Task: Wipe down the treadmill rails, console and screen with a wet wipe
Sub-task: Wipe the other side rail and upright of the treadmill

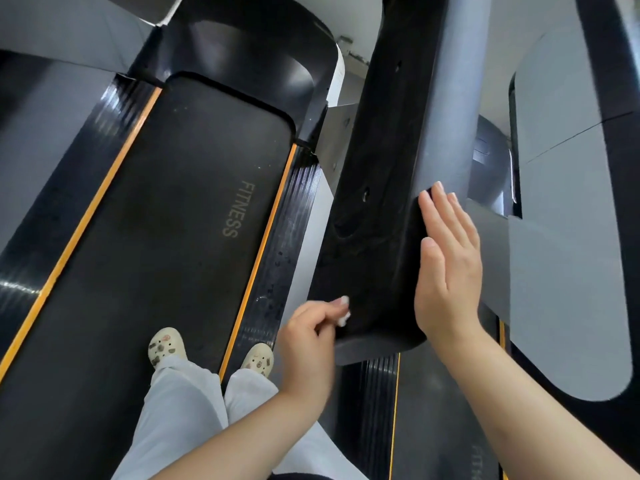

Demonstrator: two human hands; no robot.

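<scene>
Belt (pixel 180 216) printed "FITNESS", orange-striped side strips (pixel 277 237) and two cream clogs (pixel 166 344) lie below a black padded treadmill rail (pixel 377 188). The rail's long axis runs from its rounded near end, between the hands, away toward the console end. Left hand (pixel 311 344) pinches a small white wet wipe (pixel 344 318) against the rail's near end; right hand (pixel 446 268) lies flat, fingers straight, on the rail's right side.

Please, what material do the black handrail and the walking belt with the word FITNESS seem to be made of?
The handrail looks like dark foam or rubber padding with a matte, slightly worn surface: dull marks, hardly any shine. The belt seems to be textured rubber or similar, matte black, with printed letters. Both are guesses from appearance only.
</scene>
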